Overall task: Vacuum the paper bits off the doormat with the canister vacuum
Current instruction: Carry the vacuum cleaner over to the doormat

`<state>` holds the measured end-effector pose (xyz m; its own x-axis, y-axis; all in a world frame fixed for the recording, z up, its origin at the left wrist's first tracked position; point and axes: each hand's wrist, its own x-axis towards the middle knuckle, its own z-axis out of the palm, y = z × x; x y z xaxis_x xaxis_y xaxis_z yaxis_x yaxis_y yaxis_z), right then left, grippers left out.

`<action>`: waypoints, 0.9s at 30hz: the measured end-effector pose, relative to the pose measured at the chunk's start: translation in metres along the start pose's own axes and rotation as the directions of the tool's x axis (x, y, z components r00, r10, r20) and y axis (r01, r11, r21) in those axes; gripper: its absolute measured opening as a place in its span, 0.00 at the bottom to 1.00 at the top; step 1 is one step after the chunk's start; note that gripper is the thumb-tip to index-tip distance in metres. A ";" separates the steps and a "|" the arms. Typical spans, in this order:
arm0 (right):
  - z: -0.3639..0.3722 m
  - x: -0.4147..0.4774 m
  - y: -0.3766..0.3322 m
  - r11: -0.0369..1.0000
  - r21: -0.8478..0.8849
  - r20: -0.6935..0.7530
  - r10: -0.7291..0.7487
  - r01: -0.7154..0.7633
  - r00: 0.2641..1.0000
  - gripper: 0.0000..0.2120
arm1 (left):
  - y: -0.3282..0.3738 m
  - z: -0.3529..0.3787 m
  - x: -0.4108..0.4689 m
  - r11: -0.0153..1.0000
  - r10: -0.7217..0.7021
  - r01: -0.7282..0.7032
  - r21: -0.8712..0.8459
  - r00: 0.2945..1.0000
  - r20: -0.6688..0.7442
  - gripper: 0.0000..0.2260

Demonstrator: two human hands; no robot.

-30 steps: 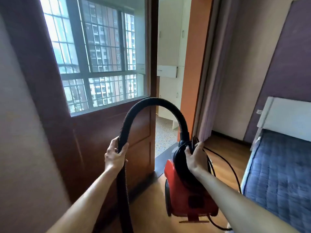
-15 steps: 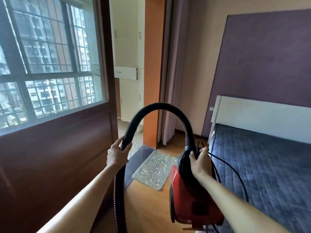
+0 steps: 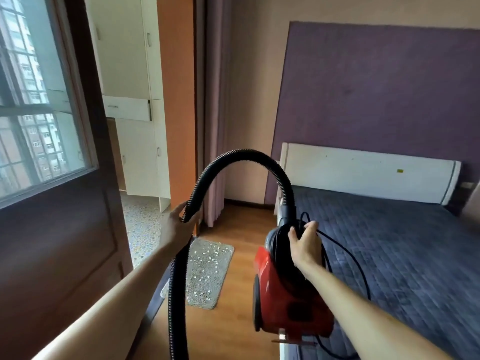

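Observation:
A red canister vacuum [image 3: 285, 300] hangs in the air at the lower centre, carried by its black top, where my right hand [image 3: 305, 241] grips the handle and a coil of black cord. Its black ribbed hose [image 3: 233, 158] arches up and left, then drops past my left hand [image 3: 178, 224], which is closed around it. A grey doormat [image 3: 207, 271] strewn with several small white paper bits lies on the wooden floor below, between my arms, by the doorway. The hose's nozzle end is out of view.
A dark wooden door with a window pane [image 3: 52, 203] stands open on the left. A bed with a dark blue cover [image 3: 402, 255] and a white headboard fills the right. White cupboards [image 3: 135, 126] and a speckled floor lie beyond the doorway; a curtain [image 3: 213, 113] hangs beside it.
The view has swung right and down, away from the door and window. The doormat and the bed have come fully into sight. Both hands keep their grips on the hose and vacuum.

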<state>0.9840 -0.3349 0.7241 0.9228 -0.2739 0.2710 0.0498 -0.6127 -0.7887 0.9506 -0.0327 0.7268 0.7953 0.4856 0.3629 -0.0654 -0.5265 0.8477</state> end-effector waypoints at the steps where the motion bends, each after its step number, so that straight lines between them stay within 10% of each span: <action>1: 0.001 0.004 -0.002 1.000 -0.004 -0.006 0.008 -0.008 1.000 0.18 | 0.001 0.003 0.006 1.000 0.008 -0.008 0.007 1.000 0.007 0.18; 27: 0.136 0.247 -0.001 0.997 -0.005 -0.059 0.071 -0.071 0.996 0.14 | -0.042 0.155 0.247 0.999 0.032 -0.032 0.001 0.996 0.087 0.20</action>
<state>1.2637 -0.3011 0.7169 0.8998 -0.3600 0.2464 -0.0181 -0.5952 -0.8034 1.2430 0.0013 0.7205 0.8422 0.4061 0.3547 -0.0903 -0.5423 0.8353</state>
